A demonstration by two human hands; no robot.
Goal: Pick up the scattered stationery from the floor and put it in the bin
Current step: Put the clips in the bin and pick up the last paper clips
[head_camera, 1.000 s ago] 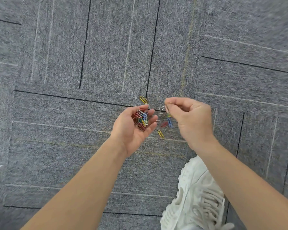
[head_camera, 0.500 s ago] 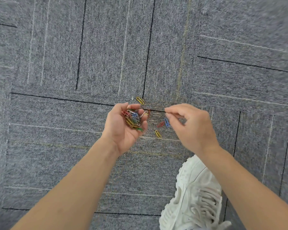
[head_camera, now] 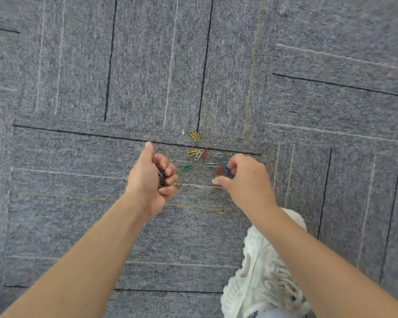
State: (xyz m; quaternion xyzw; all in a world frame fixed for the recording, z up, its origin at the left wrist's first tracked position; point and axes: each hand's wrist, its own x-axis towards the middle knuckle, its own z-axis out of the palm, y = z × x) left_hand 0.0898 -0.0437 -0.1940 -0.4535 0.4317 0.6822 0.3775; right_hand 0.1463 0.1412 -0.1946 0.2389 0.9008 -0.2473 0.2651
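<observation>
Carpet (head_camera: 216, 65) fills almost everything we see, grey tiles cut by thin black and pale lines, and nearly all of it lies bare. Our left hand (head_camera: 152, 180) is curled into a loose fist around a bundle of paper clips (head_camera: 159, 172), thumb sticking up and away from the rest; we can see red and silver wire poking out between the fingers. Our right hand (head_camera: 246, 180) is down at the carpet with fingertips drawn together, pinching at a blue clip (head_camera: 226, 166), with a red clip (head_camera: 217, 171) lying just beside it, partly under the fingers. Whether the blue one is off the floor or only touched, we cannot tell.

Between the two hands sits the remaining scatter. A green clip (head_camera: 186, 167) lies just right of our left knuckles. Up from it a yellow clip (head_camera: 193, 153), a white one (head_camera: 198, 154) and another red one (head_camera: 205, 153) crowd together, touching or nearly so, right on a black seam line. Two silver clips (head_camera: 211, 164) lie toward our right hand, and one more yellow clip (head_camera: 194, 135) rests alone beyond the seam.

Room to work is generous ahead and to the left, all open floor. Lower right, our white shoe (head_camera: 262, 271) is planted under the right forearm, well back from the clips. No bin is in sight.
</observation>
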